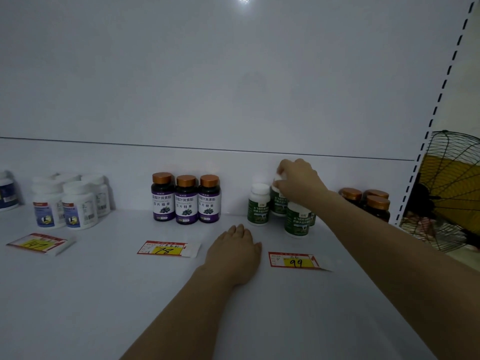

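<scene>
- A dark blue bottle [6, 193] stands at the back of the white shelf [104, 294], cut off by the frame's left edge.
- At its 3 o'clock is a cluster of white bottles [65, 203] with blue labels, packed close together. The 147 tag [39, 242] lies flat at their 6 o'clock.
- Near the middle, three purple bottles [186, 200] with copper caps stand upright, shoulder to shoulder against the back wall. The 78 tag [166, 248] lies at their 6 o'clock.
- The left hand [235, 253] lies palm down on the shelf at the purple bottles' 5 o'clock. Its fingers are straight and close together, and it holds nothing.
- The 99 tag [294, 261] lies at the left hand's 3 o'clock, near it but apart.
- The green bottle [278, 201] stands upright at the back of its group, at the 99 tag's 12 o'clock.
- The right hand [298, 180] comes in from 4 o'clock, with its fingers curled over the green bottle's white cap and gripping it.
- A second green bottle [258, 205] stands just at the gripped one's 9 o'clock. A third green bottle [297, 220] stands in front of it at 5 o'clock, partly covering it.
- Brown bottles [371, 203] with copper caps stand at the right hand's 3 o'clock, partly hidden behind the forearm.
- A wire-caged fan [446, 193] is at the far right, beyond the shelf's slotted upright.
</scene>
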Demonstrator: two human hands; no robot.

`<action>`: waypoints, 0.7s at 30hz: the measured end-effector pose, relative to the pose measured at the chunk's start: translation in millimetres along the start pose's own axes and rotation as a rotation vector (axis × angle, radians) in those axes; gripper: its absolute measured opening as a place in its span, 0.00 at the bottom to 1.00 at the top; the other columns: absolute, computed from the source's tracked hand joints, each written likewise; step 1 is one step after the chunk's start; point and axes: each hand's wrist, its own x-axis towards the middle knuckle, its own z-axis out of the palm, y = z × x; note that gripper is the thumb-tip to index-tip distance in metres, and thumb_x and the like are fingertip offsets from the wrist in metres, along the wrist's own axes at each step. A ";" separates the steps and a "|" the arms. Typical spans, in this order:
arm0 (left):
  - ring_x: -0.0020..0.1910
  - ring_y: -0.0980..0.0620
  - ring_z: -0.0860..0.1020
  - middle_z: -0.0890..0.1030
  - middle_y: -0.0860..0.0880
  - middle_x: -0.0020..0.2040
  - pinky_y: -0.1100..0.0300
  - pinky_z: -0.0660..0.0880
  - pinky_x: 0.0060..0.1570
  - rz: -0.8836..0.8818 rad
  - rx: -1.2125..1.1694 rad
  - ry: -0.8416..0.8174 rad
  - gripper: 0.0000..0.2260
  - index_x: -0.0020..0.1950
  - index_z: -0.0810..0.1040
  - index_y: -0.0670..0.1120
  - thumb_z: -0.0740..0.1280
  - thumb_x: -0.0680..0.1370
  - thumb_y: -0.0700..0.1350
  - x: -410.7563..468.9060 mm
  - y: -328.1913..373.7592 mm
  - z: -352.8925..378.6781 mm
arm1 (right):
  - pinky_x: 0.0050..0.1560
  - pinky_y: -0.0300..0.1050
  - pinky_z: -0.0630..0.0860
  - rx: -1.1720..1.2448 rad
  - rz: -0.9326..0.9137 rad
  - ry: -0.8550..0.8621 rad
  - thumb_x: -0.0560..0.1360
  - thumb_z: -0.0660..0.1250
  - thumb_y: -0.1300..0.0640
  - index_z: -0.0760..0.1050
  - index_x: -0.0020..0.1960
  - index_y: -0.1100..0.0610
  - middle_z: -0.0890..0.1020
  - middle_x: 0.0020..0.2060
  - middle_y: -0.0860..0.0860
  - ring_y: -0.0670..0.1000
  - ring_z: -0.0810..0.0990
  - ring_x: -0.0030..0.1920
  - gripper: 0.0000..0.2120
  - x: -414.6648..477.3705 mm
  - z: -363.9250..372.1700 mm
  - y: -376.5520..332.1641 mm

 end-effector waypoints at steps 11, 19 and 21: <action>0.68 0.54 0.67 0.67 0.51 0.72 0.62 0.65 0.60 0.034 -0.506 0.286 0.29 0.74 0.59 0.50 0.65 0.77 0.54 -15.2 12.5 -22.7 | 0.41 0.36 0.71 0.371 -0.102 0.204 0.74 0.69 0.49 0.78 0.56 0.55 0.80 0.53 0.53 0.48 0.75 0.50 0.15 -37.5 -70.3 -23.2; 0.47 0.63 0.79 0.80 0.58 0.46 0.71 0.73 0.45 0.187 -0.892 0.218 0.14 0.46 0.73 0.59 0.75 0.69 0.47 -12.9 16.5 -29.3 | 0.41 0.32 0.71 0.506 -0.047 0.120 0.75 0.65 0.43 0.80 0.51 0.51 0.81 0.43 0.44 0.44 0.79 0.45 0.13 -71.7 -29.1 -10.9; 0.48 0.61 0.80 0.81 0.58 0.46 0.69 0.74 0.48 0.187 -0.905 0.211 0.13 0.46 0.74 0.59 0.76 0.68 0.47 -12.3 16.0 -28.0 | 0.51 0.43 0.78 0.665 -0.012 0.103 0.78 0.61 0.46 0.80 0.53 0.51 0.83 0.46 0.46 0.47 0.80 0.49 0.13 -75.7 -16.9 -3.7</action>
